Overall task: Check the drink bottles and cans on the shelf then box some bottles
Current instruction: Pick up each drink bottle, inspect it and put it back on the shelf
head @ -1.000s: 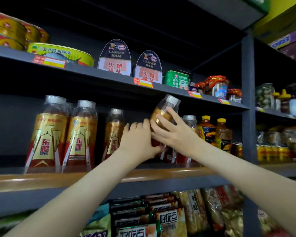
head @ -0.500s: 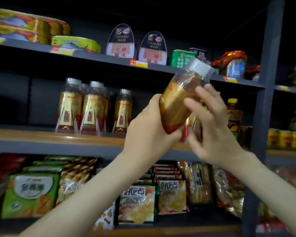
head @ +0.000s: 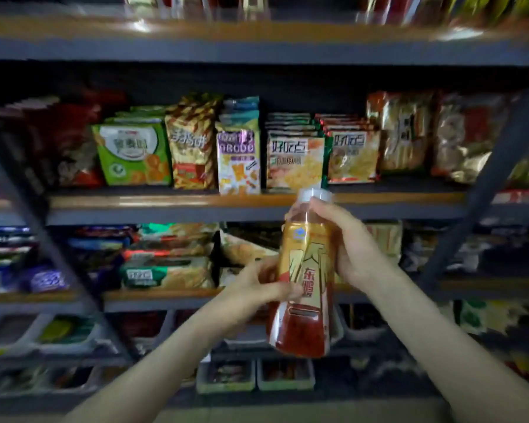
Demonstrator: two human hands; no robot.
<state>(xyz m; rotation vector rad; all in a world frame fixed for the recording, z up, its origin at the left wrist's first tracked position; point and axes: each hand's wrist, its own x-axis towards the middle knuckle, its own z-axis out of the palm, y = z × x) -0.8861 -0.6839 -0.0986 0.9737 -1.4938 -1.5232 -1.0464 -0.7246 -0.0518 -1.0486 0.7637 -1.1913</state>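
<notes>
Right of centre in the frame, both hands gripped the drink bottle (head: 307,279) upright, left hand (head: 254,290) low, right hand (head: 345,245) near the cap; the slick label could slip if either loosened.

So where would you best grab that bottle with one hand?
Probably its labelled middle, from the right side: the bottle is nearly upright, its body straight-sided there, tapering toward the cap. The left hand occupies the other side.
</notes>
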